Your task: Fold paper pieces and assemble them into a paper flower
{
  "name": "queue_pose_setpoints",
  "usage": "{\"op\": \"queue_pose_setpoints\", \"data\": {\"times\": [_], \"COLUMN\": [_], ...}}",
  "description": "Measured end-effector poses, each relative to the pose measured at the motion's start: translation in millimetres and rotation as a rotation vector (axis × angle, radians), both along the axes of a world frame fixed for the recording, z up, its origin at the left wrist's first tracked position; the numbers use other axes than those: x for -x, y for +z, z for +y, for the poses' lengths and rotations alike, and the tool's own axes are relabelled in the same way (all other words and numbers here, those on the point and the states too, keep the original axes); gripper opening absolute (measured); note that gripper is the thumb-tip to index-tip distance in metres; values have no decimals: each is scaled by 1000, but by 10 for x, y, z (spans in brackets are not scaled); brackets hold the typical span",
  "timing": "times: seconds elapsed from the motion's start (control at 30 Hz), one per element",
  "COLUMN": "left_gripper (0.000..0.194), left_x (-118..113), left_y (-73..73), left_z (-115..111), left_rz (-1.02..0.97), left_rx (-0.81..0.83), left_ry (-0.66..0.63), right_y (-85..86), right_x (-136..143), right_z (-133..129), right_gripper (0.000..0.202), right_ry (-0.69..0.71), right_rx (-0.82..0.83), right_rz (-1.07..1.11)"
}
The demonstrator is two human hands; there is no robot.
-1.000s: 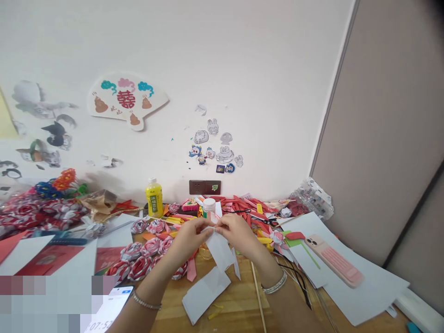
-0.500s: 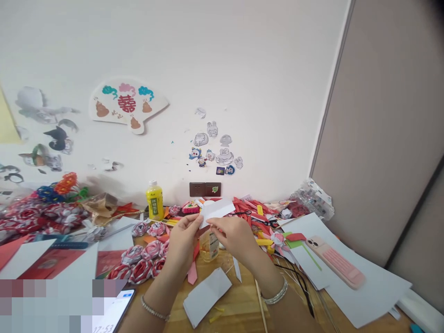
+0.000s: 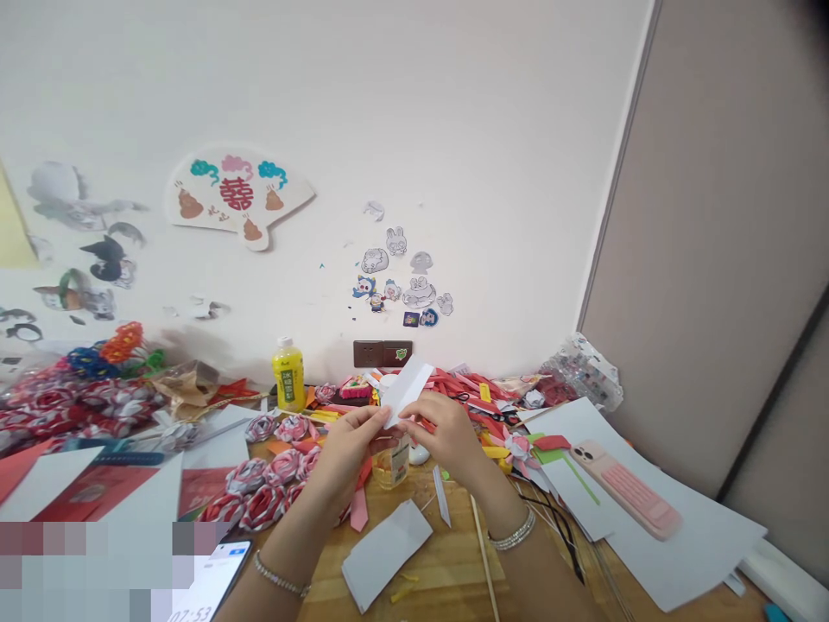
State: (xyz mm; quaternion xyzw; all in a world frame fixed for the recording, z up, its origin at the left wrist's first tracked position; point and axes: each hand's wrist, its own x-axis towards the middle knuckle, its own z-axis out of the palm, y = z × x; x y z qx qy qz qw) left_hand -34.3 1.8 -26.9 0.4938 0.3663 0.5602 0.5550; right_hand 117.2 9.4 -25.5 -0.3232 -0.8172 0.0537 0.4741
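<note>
Between my two hands is a folded strip of white paper (image 3: 409, 389), raised above the table and tilted up to the right. My left hand (image 3: 355, 439) pinches its lower left end between thumb and fingers. Bent fingers of my right hand (image 3: 444, 432) grip the same paper low on its right side. Just behind and below the hands stands a clear jar (image 3: 390, 466) with a label, partly hidden by them. Nearer to me, a stack of white paper slips (image 3: 387, 555) lies on the wooden table (image 3: 446, 574).
Rolled red-and-white paper roses (image 3: 265, 497) cluster left of my hands, with a yellow drink bottle (image 3: 288, 376) behind them. Red paper strips (image 3: 453, 384) pile against the wall. At right, a pink-cased phone (image 3: 635, 491) rests on white sheets (image 3: 699, 553); a thin stick (image 3: 484, 557) lies nearer.
The white paper has turned from nearly level to a steeper upright slant. My left hand has shifted slightly right, and my right hand has tilted and drawn closer around the paper's lower end.
</note>
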Motion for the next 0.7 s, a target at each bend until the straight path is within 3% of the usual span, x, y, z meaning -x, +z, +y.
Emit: {"op": "queue_pose_setpoints", "data": {"times": [0.5, 0.7], "left_gripper": [23, 22], "left_x": [-91, -105], "left_y": [45, 16], "left_z": [-65, -43], "left_rz": [30, 45], "left_rx": [-56, -51], "left_ry": [18, 39], "right_y": [11, 18], "right_x": [74, 66], "right_z": [-9, 7], "right_gripper": [6, 4], "right_ry": [68, 1], "right_rx": [315, 368], "right_rz": [321, 330]}}
